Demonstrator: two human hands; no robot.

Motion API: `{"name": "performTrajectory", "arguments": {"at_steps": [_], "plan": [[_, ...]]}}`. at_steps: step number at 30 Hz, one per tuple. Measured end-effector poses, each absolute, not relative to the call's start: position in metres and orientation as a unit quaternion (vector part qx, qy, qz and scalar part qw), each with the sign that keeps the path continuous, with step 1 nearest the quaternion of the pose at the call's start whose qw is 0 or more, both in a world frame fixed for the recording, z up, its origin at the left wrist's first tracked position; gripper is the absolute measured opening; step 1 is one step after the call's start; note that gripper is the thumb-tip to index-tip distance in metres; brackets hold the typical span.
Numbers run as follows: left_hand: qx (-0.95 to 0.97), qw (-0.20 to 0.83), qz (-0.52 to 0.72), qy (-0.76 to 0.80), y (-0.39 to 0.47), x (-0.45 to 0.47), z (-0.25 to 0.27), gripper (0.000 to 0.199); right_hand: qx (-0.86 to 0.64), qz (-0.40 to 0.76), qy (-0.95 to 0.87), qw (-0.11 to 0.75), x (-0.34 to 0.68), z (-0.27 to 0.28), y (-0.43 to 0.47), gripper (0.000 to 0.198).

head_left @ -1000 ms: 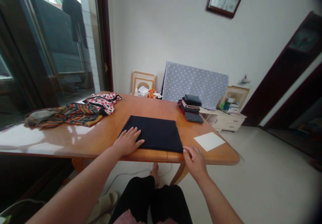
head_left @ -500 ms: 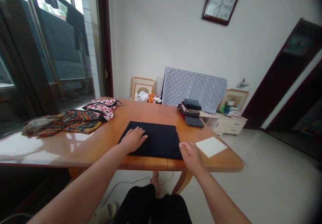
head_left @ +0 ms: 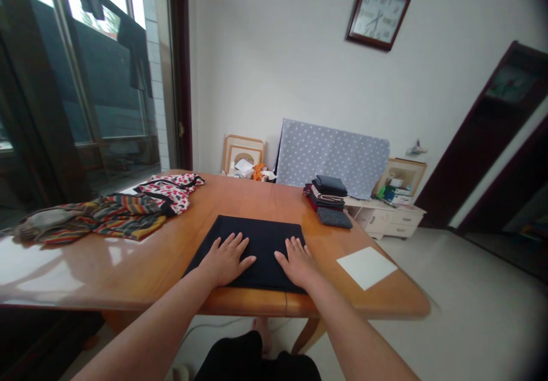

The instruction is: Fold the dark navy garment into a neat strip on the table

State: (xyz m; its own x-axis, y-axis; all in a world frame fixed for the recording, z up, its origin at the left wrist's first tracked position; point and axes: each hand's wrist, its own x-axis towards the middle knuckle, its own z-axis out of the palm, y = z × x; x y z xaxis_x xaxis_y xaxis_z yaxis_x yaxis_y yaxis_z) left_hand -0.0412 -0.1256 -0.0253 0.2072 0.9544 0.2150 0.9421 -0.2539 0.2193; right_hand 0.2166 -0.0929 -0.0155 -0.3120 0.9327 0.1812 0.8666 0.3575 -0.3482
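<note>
A folded dark navy cloth [head_left: 261, 235] lies flat near the front edge of the wooden table [head_left: 265, 195]. My left hand [head_left: 226, 258] rests palm down on the cloth's near left part, fingers spread. On the near right part my right hand [head_left: 296, 261] presses flat in the same way. Neither hand grips anything.
A stack of folded dark clothes [head_left: 327, 197] stands at the far right of the table. Striped and dotted garments [head_left: 115, 209] lie heaped at the left. A white sheet [head_left: 366, 267] lies at the right front. A low white cabinet [head_left: 387, 218] stands behind the table.
My right hand has moved from the cloth's right front corner onto the cloth and now lies flat. The left hand has stayed on the cloth. The view has shifted slightly.
</note>
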Motion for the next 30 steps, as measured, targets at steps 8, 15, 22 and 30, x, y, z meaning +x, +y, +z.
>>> {"name": "performTrajectory", "arguments": {"at_steps": [8,15,22,30], "plan": [[0.776,0.010,0.139,0.616,-0.130,-0.038,-0.021,0.080,-0.618,0.114,-0.773,0.085,0.224,-0.016,-0.077,0.092],[0.775,0.000,0.125,0.620,-0.133,-0.037,-0.018,0.084,-0.650,0.084,-0.755,0.027,0.229,-0.019,-0.070,0.094],[0.770,-0.004,0.131,0.624,-0.134,-0.037,-0.020,0.083,-0.636,0.068,-0.767,0.060,0.212,-0.004,-0.032,0.091],[0.769,0.008,0.126,0.627,-0.138,-0.036,-0.015,0.084,-0.658,0.062,-0.750,0.027,0.210,-0.033,-0.001,0.089]]}}
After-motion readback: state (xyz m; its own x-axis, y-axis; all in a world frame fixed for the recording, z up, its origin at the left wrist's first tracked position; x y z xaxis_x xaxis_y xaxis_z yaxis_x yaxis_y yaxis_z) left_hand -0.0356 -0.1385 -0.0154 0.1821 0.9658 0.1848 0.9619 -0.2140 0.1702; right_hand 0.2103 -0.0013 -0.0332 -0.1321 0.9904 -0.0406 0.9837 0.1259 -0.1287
